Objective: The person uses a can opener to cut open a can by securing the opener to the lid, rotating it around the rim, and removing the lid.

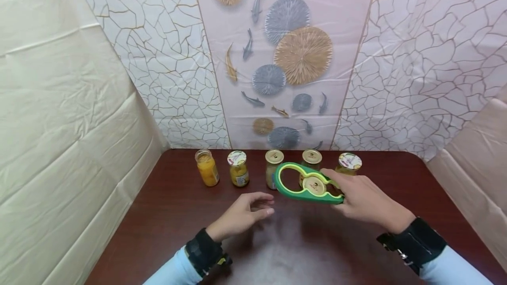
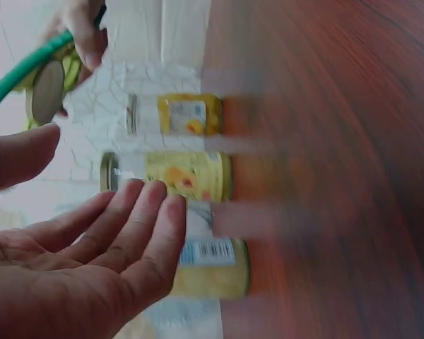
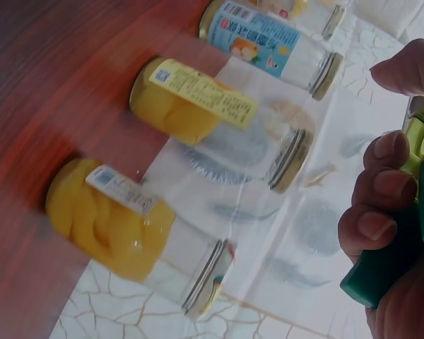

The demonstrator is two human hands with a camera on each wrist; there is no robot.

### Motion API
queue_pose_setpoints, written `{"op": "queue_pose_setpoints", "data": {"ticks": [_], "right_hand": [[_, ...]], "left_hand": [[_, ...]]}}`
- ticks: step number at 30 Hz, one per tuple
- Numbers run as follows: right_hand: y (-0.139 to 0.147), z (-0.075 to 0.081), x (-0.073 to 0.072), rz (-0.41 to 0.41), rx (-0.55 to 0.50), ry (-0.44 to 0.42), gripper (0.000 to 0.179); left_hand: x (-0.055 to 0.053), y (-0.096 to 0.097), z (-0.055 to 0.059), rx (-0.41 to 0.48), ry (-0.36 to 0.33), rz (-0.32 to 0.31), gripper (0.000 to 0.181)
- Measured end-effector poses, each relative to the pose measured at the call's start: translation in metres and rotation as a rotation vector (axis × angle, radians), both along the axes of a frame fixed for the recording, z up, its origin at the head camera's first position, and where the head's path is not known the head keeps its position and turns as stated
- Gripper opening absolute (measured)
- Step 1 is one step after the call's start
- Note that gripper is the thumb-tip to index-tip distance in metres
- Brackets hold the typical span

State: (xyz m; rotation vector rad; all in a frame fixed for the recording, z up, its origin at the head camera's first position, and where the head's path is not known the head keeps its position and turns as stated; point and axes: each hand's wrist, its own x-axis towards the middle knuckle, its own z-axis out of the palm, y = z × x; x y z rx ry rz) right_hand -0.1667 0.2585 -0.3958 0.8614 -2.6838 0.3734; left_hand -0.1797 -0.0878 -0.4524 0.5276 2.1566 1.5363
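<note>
1. From where I stand, the right hand (image 1: 366, 199) has its fingers curled round one end of a green jar opener (image 1: 303, 195), raised above the table (image 1: 174, 214) in front of the row of jars.
2. A gold lid (image 1: 314, 185) sits inside one of the opener's rings. I can't tell how firmly it is wedged; a loose fit or a tilt could drop it.
3. The left hand (image 1: 242, 214) is over the table, fingers loosely spread and holding nothing. It isn't under the lid, so it probably wouldn't catch a fall.
4. The uncapped jar (image 1: 207, 168) of orange fruit stands upright at the far left. A careless sweep of the left arm might tip it and spill its contents.
5. Beside it stand a jar with a patterned lid (image 1: 239, 168) and a gold-lidded jar (image 1: 274, 168). Swinging the opener low could knock the latter.
6. The opener partly hides another gold-lidded jar (image 1: 312, 157), and the right hand partly covers the rightmost jar (image 1: 349, 162); blocked sight could cause a bump.
</note>
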Motion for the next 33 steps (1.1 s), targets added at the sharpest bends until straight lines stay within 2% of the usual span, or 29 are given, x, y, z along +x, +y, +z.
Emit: {"op": "queue_pose_setpoints", "data": {"ticks": [4, 8, 11, 15, 18, 21, 26, 33], "right_hand": [[-0.006, -0.001, -0.001, 0.010, -0.002, -0.027, 0.073], [-0.011, -0.003, -0.002, 0.019, -0.019, -0.039, 0.073], [-0.013, -0.003, -0.001, 0.033, -0.030, -0.042, 0.073], [-0.019, -0.004, -0.002, 0.047, -0.045, -0.056, 0.072], [-0.025, -0.005, -0.002, 0.056, -0.057, -0.091, 0.071], [-0.028, -0.005, -0.002, 0.066, -0.061, -0.114, 0.072], [-0.031, -0.007, -0.002, 0.076, -0.071, -0.117, 0.073], [-0.031, -0.009, -0.002, 0.072, -0.075, -0.111, 0.073]], "left_hand": [[0.000, 0.013, 0.002, 0.025, 0.040, -0.041, 0.037], [-0.002, 0.020, 0.003, 0.094, 0.044, -0.033, 0.033], [-0.005, 0.026, 0.004, 0.195, -0.003, -0.032, 0.038], [-0.010, 0.037, 0.006, 0.342, -0.130, -0.053, 0.054], [-0.010, 0.046, 0.008, 0.422, -0.233, -0.046, 0.070], [-0.006, 0.056, 0.010, 0.516, -0.291, -0.077, 0.080], [-0.001, 0.067, 0.012, 0.647, -0.319, -0.159, 0.075], [0.001, 0.070, 0.011, 0.650, -0.303, -0.162, 0.073]]}}
